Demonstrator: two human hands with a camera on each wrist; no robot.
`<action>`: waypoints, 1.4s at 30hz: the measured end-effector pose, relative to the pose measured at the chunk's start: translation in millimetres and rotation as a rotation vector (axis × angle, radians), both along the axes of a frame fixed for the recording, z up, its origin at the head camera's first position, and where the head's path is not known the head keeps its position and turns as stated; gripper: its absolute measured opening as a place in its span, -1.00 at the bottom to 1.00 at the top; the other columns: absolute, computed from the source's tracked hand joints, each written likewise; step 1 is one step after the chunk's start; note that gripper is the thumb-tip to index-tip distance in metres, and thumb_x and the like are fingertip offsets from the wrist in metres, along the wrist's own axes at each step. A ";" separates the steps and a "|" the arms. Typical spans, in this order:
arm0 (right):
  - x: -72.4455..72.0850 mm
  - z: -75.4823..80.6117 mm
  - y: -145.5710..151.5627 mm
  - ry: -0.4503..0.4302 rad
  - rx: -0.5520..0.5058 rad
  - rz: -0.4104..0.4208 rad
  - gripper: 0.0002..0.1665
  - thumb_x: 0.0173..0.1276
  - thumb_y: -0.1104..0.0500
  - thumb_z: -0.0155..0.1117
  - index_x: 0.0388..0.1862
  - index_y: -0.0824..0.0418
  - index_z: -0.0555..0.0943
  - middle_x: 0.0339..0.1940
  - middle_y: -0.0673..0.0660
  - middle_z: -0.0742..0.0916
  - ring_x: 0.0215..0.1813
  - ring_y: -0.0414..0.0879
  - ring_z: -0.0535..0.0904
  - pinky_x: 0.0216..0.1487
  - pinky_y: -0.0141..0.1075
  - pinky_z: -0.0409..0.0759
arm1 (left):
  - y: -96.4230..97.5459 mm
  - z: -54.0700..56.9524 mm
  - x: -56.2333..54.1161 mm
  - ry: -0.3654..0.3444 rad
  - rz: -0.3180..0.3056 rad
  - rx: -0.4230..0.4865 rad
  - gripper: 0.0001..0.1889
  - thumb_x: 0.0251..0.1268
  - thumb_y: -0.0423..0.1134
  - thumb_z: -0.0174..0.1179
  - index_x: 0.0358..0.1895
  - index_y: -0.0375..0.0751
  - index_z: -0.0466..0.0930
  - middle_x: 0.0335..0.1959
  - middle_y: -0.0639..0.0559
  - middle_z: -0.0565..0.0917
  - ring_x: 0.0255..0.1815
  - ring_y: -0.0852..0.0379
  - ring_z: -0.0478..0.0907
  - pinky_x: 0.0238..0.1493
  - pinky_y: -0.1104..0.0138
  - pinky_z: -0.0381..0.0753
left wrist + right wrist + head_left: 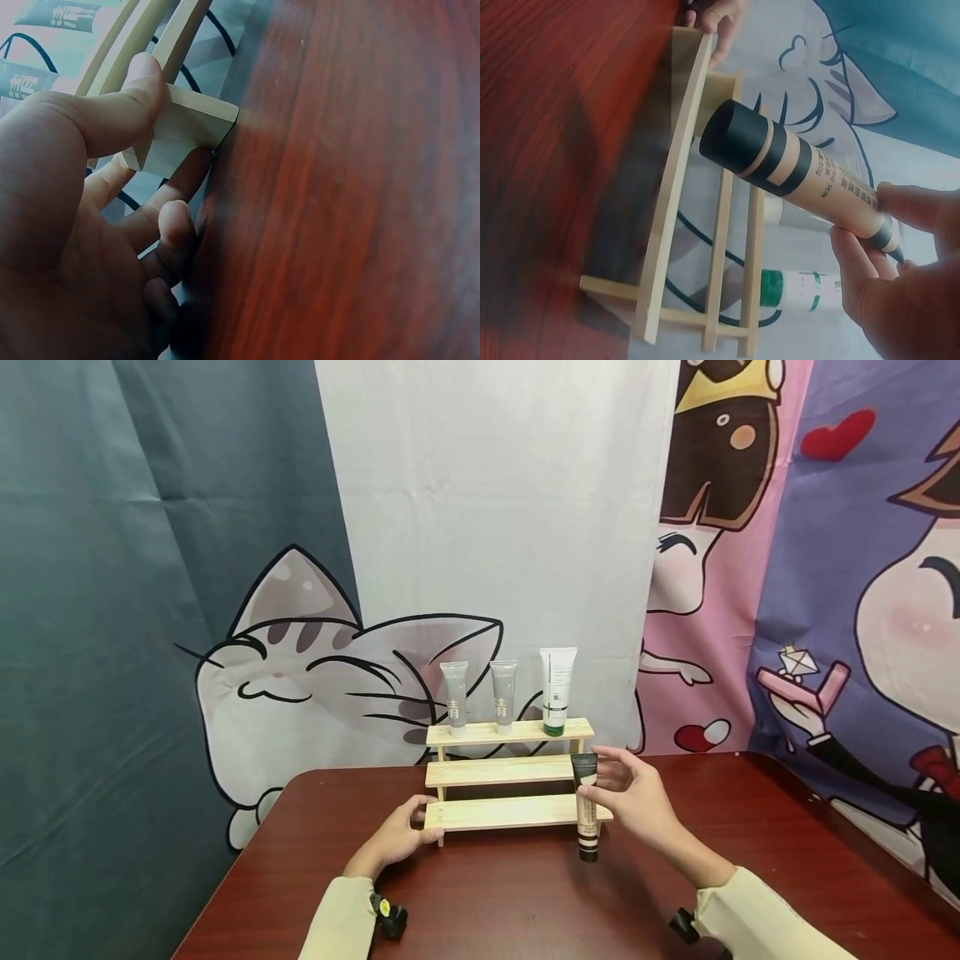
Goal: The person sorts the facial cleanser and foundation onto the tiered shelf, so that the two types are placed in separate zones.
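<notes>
A three-step wooden rack stands on the table. My left hand grips the left end of its lowest step, thumb on top and fingers beneath, as the left wrist view shows. In my right hand is a beige and black squeeze tube, pinched near its black crimped end with the black cap pointing down. The tube hangs in front of the rack's right end. Along the top step stand two clear-grey tubes and a white tube with a green cap.
The reddish-brown table reaches out on both sides of the rack. Close behind it hangs a cartoon-printed cloth. Each wrist carries a small black camera.
</notes>
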State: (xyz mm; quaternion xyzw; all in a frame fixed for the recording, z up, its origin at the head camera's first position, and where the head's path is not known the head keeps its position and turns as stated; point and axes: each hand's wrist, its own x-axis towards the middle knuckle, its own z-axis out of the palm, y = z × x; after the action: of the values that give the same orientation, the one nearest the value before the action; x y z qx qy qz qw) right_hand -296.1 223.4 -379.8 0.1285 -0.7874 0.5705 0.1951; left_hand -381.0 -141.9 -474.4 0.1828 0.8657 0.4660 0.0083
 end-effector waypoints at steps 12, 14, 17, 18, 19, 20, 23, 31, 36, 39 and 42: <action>-11.5 -2.1 -16.8 -0.006 -0.015 -0.054 -0.28 0.07 0.38 0.55 0.24 0.30 0.52 -0.06 0.40 0.72 -0.13 0.04 0.72 -0.16 -0.37 0.62 | 0.4 1.8 1.7 -0.013 0.016 -0.003 -0.45 0.14 -0.29 0.42 0.21 -0.26 0.46 -0.12 -0.11 0.68 -0.09 0.04 0.58 0.01 0.12 0.45; -12.8 -1.6 -21.2 -0.003 -0.026 -0.052 -0.28 0.07 0.38 0.55 0.24 0.30 0.52 -0.06 0.40 0.72 -0.13 0.04 0.72 -0.15 -0.38 0.62 | 0.0 2.7 2.1 -0.011 0.014 -0.003 -0.45 0.14 -0.29 0.41 0.21 -0.26 0.46 -0.12 -0.10 0.68 -0.09 0.04 0.58 0.01 0.13 0.44; -14.4 -0.6 -28.3 0.011 -0.030 -0.051 -0.29 0.06 0.38 0.56 0.23 0.30 0.52 -0.06 0.39 0.72 -0.13 0.04 0.72 -0.14 -0.38 0.61 | 0.0 2.9 1.9 -0.009 0.013 0.001 -0.46 0.15 -0.29 0.41 0.20 -0.26 0.46 -0.13 -0.10 0.68 -0.10 0.04 0.58 0.01 0.14 0.44; -14.9 -0.4 -30.5 0.016 -0.032 -0.046 -0.28 0.06 0.38 0.56 0.24 0.31 0.52 -0.06 0.39 0.72 -0.13 0.05 0.72 -0.13 -0.37 0.61 | -0.1 2.8 1.8 -0.008 0.011 -0.001 -0.46 0.15 -0.29 0.41 0.20 -0.26 0.46 -0.13 -0.10 0.68 -0.10 0.04 0.58 0.00 0.14 0.44; -15.5 -0.1 -32.6 0.021 -0.033 -0.041 -0.28 0.06 0.39 0.56 0.24 0.31 0.52 -0.06 0.39 0.72 -0.13 0.06 0.72 -0.13 -0.37 0.61 | -0.2 2.4 1.5 -0.008 0.009 -0.004 -0.46 0.15 -0.29 0.40 0.21 -0.26 0.46 -0.13 -0.10 0.67 -0.10 0.04 0.57 0.00 0.14 0.43; -16.1 0.1 -34.6 0.026 -0.034 -0.037 -0.28 0.06 0.39 0.56 0.23 0.32 0.52 -0.06 0.39 0.72 -0.12 0.07 0.71 -0.12 -0.37 0.61 | -0.2 2.2 1.5 -0.009 0.010 -0.004 -0.46 0.15 -0.29 0.40 0.20 -0.26 0.46 -0.13 -0.10 0.67 -0.10 0.04 0.57 0.00 0.14 0.43; -18.2 1.1 -39.6 0.033 -0.054 -0.018 -0.28 0.05 0.42 0.55 0.24 0.35 0.51 -0.06 0.39 0.72 -0.11 0.09 0.71 -0.12 -0.36 0.62 | -0.3 0.6 0.2 -0.008 0.009 -0.008 -0.46 0.16 -0.28 0.40 0.21 -0.25 0.46 -0.13 -0.10 0.67 -0.09 0.04 0.57 0.00 0.13 0.43; -21.5 5.4 -50.3 0.049 -0.098 -0.002 -0.27 0.07 0.45 0.51 0.26 0.28 0.50 -0.05 0.38 0.71 -0.06 0.13 0.70 -0.21 -0.31 0.65 | -1.2 -1.0 -1.4 0.003 0.008 -0.014 -0.46 0.16 -0.28 0.40 0.21 -0.25 0.45 -0.12 -0.11 0.67 -0.08 0.03 0.56 0.02 0.12 0.43; -24.7 4.6 -56.7 0.080 -0.115 0.028 -0.28 0.08 0.44 0.51 0.26 0.28 0.50 -0.06 0.39 0.71 -0.07 0.10 0.70 -0.23 -0.33 0.64 | -0.2 -1.8 -1.7 -0.002 0.010 -0.010 -0.46 0.16 -0.28 0.41 0.21 -0.24 0.46 -0.13 -0.10 0.68 -0.08 0.03 0.57 0.03 0.10 0.43; -26.8 3.8 -60.7 0.100 -0.116 0.031 -0.29 0.09 0.43 0.52 0.25 0.25 0.52 -0.09 0.36 0.72 -0.10 0.09 0.71 -0.24 -0.33 0.64 | -1.7 -5.6 -5.2 -0.002 -0.001 -0.007 -0.46 0.16 -0.25 0.41 0.22 -0.22 0.46 -0.12 -0.09 0.68 -0.08 0.05 0.57 0.03 0.11 0.42; -28.4 2.9 -64.3 0.118 -0.111 0.028 -0.30 0.09 0.42 0.52 0.26 0.26 0.53 -0.11 0.34 0.73 -0.11 0.09 0.71 -0.23 -0.34 0.64 | -1.9 -6.1 -4.0 -0.001 -0.011 0.000 -0.45 0.16 -0.23 0.41 0.22 -0.23 0.45 -0.12 -0.09 0.68 -0.08 0.05 0.57 0.03 0.10 0.42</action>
State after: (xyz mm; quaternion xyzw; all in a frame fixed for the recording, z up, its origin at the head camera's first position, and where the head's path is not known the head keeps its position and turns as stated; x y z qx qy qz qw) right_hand -324.5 159.1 -376.9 0.1617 -0.7398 0.6073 0.2401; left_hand -385.0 -143.7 -480.5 0.1873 0.8648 0.4658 0.0114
